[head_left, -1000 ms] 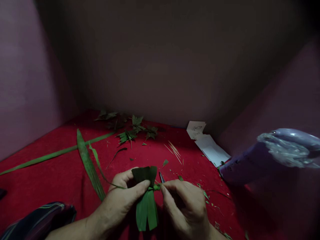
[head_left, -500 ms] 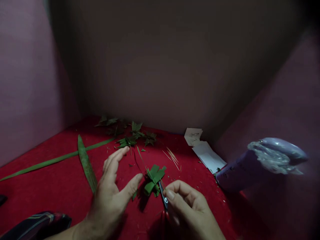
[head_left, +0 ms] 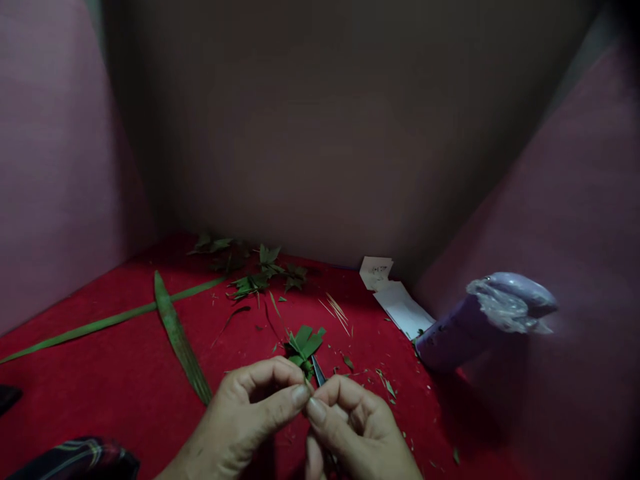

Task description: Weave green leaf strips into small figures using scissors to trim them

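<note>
A green folded-leaf piece point(head_left: 306, 341) with stubby petal-like strips stands just beyond my fingertips. My left hand point(head_left: 260, 407) is closed, thumb and forefinger pinching at the base of that piece, where its thin stem seems to be. My right hand point(head_left: 355, 420) meets it there, its thumb and forefinger pressed together beside the left thumb. The scissors point(head_left: 319, 372) stay in my right hand, their blades pointing away past the leaf piece and their handles mostly hidden under the fingers. What exactly lies between the fingertips is hard to make out.
On the red cloth point(head_left: 125, 373) lie a long leaf strip point(head_left: 110, 323), a broad leaf point(head_left: 180, 340), several thin sticks point(head_left: 337, 310) and green scraps. Lobed leaves point(head_left: 270, 260) lie at the back. White papers point(head_left: 403, 310) and a purple container point(head_left: 460, 337) with clear plastic stand right.
My left hand, spread open beside the leaf piece before, has come right and closed at its base. The right hand still holds the scissors. The view has shifted slightly.
</note>
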Action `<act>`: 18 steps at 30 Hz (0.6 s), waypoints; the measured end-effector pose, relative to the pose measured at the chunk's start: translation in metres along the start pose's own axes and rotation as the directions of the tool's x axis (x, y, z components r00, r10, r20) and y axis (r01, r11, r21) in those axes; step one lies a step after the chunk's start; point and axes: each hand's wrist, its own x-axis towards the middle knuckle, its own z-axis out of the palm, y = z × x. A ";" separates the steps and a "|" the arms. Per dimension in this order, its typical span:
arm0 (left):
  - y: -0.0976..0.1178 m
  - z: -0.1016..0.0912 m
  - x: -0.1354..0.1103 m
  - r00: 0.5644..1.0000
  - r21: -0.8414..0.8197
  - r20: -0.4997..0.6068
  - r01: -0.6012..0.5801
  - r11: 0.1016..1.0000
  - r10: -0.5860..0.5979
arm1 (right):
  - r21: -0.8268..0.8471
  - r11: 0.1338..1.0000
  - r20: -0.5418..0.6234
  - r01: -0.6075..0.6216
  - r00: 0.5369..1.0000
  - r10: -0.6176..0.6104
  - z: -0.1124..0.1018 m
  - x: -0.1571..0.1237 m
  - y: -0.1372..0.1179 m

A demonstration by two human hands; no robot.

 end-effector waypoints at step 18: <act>-0.004 -0.004 0.009 0.999 0.033 0.044 -0.029 0.999 0.028 | -0.994 0.057 -0.107 -0.098 0.979 -0.176 -0.049 -0.005 0.045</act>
